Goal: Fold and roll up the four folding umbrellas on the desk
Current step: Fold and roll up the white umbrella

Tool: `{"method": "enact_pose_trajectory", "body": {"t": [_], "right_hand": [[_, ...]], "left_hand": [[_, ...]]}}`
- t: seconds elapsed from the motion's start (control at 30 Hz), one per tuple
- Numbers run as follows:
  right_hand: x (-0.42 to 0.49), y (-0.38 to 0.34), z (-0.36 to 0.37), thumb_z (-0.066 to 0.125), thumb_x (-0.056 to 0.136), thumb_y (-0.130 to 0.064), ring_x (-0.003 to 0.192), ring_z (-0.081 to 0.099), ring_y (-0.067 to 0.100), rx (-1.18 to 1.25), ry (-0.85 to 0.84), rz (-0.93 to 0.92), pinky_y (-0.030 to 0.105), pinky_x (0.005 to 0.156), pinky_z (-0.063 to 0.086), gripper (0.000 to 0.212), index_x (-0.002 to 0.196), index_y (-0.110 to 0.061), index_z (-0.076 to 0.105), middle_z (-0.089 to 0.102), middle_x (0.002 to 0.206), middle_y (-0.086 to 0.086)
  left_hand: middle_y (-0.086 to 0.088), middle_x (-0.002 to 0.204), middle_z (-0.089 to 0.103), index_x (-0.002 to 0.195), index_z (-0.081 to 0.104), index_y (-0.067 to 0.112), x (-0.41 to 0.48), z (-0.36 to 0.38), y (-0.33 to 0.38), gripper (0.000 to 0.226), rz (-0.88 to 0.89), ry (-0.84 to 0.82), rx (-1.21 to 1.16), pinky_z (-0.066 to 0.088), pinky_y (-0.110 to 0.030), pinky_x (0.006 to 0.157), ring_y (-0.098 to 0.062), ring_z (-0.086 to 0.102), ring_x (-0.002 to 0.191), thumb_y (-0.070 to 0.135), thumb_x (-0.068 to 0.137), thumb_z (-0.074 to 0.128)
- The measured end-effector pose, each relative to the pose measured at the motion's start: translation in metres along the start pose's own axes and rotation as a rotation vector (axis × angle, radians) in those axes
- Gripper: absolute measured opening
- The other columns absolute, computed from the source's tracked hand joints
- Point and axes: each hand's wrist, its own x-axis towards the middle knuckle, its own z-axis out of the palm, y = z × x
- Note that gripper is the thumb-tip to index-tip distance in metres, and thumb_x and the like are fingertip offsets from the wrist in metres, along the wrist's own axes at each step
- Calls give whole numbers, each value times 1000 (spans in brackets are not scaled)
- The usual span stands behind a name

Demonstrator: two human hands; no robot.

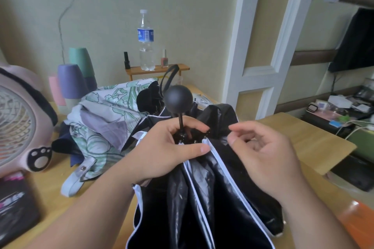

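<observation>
A black folding umbrella (204, 198) with white-edged panels stands upright in front of me, its round black handle knob (178, 98) on top. My left hand (162, 149) is closed around the shaft and the gathered rib tips just under the knob. My right hand (263, 151) hovers at the right of the ribs, fingers curled and apart, holding nothing that I can see. Behind them on the wooden desk (303, 137) lies a collapsed white umbrella with a green and purple print (105, 115), and another black umbrella (149, 97) behind the knob.
A pink fan (22, 119) stands at the left, with pastel cups (70, 81) behind it. A water bottle (146, 42) and two small bottles stand on a little wooden shelf (157, 69). A dark packet (16, 204) lies front left, something orange (358, 222) front right.
</observation>
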Motion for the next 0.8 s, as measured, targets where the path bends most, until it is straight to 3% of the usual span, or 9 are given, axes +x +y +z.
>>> {"method": "enact_pose_trajectory", "body": {"t": [0.1, 0.2, 0.27, 0.33, 0.43, 0.53, 0.63, 0.7, 0.8], "right_hand": [[-7, -5, 7, 80, 84, -11, 83, 67, 16, -33, -236, -16, 25, 65, 53, 21, 94, -30, 77, 72, 90, -6], [-11, -5, 8, 81, 83, -17, 93, 65, 16, -70, -323, -19, 25, 69, 52, 34, 108, -39, 74, 69, 102, -8], [-13, -5, 5, 81, 84, -18, 105, 61, 18, -105, -401, -67, 26, 77, 51, 51, 122, -49, 66, 64, 114, -10], [-15, -8, 5, 80, 86, -21, 111, 59, 19, -132, -482, -130, 26, 84, 48, 42, 118, -47, 69, 62, 120, -11], [-17, -9, 6, 75, 87, -20, 100, 64, 21, -111, -420, -224, 31, 85, 50, 12, 88, -31, 77, 68, 106, -8], [-15, -12, -11, 73, 90, -14, 76, 67, 14, -161, -378, -64, 27, 73, 52, 20, 76, -28, 74, 73, 77, -5], [-10, -11, -41, 66, 94, -31, 50, 53, 6, -706, -502, 224, 18, 52, 42, 15, 79, -33, 66, 63, 55, -11], [-8, -19, -46, 65, 92, -43, 55, 57, 3, -1014, -550, 315, 18, 50, 42, 7, 91, -40, 59, 65, 62, -12], [-9, -35, -31, 63, 90, -47, 72, 57, -3, -979, -428, 146, 26, 66, 51, 13, 99, -39, 58, 67, 73, -18]], "left_hand": [[-2, 106, 75, 113, 75, 19, -1, -4, 2, 41, 14, -48, 28, 54, -24, 92, -14, 70, 97, 21, 74, 86], [5, 125, 72, 122, 71, 18, -1, -12, 2, 49, 23, -137, 40, 48, -20, 100, -10, 66, 117, 9, 76, 85], [2, 127, 71, 127, 68, 14, -1, -16, 2, 53, 8, -178, 18, 49, -19, 99, -13, 66, 120, -2, 79, 83], [-1, 120, 74, 126, 68, 14, -2, -17, 3, 51, -10, -193, 25, 51, -22, 97, -17, 69, 115, -4, 81, 81], [7, 102, 74, 117, 71, 11, 0, -16, 1, 39, -3, -150, 51, 49, -19, 89, -8, 68, 96, 4, 81, 83], [-6, 97, 72, 117, 65, 14, 1, -14, 2, 42, 9, -95, 25, 46, -21, 87, -8, 63, 89, 11, 78, 82], [-6, 93, 69, 119, 70, 21, 1, -11, 4, 42, -3, -92, 88, 48, -20, 84, -7, 62, 85, 8, 81, 84], [-5, 92, 68, 103, 78, 18, 2, -6, 4, 24, 2, -79, 144, 49, -23, 84, -12, 65, 86, 10, 81, 83], [5, 87, 69, 81, 77, 16, 3, 4, 2, 8, 37, 6, 184, 47, -21, 83, -12, 66, 88, 21, 75, 78]]}}
